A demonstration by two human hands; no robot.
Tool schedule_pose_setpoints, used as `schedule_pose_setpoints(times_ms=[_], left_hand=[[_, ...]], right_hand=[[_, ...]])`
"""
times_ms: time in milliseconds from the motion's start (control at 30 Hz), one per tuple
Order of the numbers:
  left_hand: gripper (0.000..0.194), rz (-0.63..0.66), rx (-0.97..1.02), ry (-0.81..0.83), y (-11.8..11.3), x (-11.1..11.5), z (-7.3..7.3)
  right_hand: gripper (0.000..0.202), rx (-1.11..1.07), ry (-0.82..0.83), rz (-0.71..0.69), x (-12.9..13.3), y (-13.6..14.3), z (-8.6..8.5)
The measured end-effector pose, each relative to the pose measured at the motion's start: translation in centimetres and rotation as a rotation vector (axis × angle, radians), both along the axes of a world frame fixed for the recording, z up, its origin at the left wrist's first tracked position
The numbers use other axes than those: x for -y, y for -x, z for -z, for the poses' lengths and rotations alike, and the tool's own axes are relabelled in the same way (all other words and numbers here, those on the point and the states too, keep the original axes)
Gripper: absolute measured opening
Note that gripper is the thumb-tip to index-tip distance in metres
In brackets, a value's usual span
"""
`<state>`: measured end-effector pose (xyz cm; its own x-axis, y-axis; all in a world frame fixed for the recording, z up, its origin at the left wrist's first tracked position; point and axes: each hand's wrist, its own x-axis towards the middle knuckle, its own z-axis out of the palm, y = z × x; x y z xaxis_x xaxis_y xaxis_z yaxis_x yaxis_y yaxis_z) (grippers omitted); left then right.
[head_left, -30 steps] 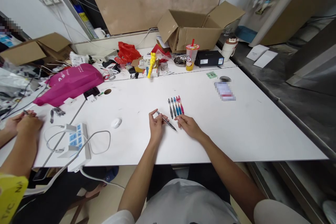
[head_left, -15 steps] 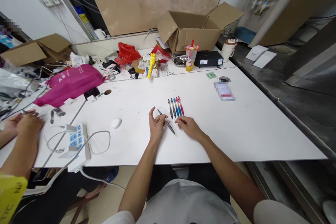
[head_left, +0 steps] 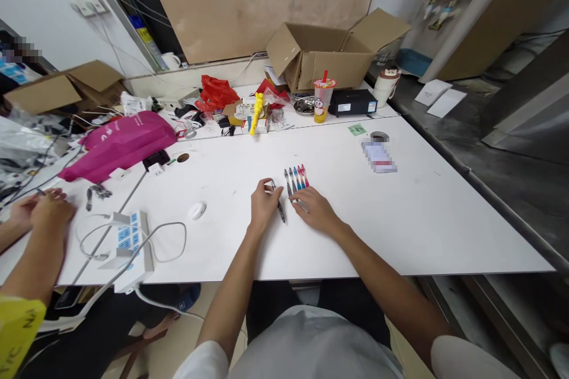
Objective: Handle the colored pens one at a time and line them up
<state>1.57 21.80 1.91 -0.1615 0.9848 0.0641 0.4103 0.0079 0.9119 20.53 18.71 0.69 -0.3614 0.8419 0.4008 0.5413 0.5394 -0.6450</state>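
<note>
My left hand (head_left: 263, 206) is closed around a dark grey pen (head_left: 281, 211), which slants with its lower end near the white table. Just right of it lies a row of several pens with clear middles: dark grey ones (head_left: 287, 181), blue ones (head_left: 295, 176) and a red one (head_left: 304, 175). Over the lower ends of this row is my right hand (head_left: 317, 208), its fingers bent but apart. It partly hides the pens, and I cannot tell whether it touches them.
A white power strip (head_left: 133, 249) with cables and a small white case (head_left: 197, 209) lie to the left. Another person's hands (head_left: 47, 207) rest at the far left. Behind stand a drink cup (head_left: 323, 100), an open cardboard box (head_left: 333, 68) and a magenta bag (head_left: 124, 142).
My left hand has turned, and the pen in it now points more steeply down. My right hand has moved slightly left and up, over the lower ends of the pen row.
</note>
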Motion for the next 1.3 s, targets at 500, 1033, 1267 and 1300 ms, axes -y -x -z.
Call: schedule_pose_setpoints(times_ms=[500, 1033, 1267, 1300], left_hand=[[0.034, 0.058, -0.716, 0.111, -1.4, -5.7, -0.5], [0.048, 0.208, 0.524, 0.26, 0.9, -0.8, -2.1], [0.043, 0.197, 0.79, 0.2, -0.1, 2.2, -0.2], [0.043, 0.173, 0.804, 0.198, -0.2, 2.5, 0.2]], right_hand=[[0.025, 0.463, -0.236, -0.037, -3.6, 0.5, -0.2], [0.022, -0.457, 0.268, 0.02, 0.2, -0.4, -0.8], [0.036, -0.422, 0.546, -0.125, 0.9, -0.3, 0.3], [0.039, -0.369, 0.538, -0.123, 1.0, -0.4, 0.3]])
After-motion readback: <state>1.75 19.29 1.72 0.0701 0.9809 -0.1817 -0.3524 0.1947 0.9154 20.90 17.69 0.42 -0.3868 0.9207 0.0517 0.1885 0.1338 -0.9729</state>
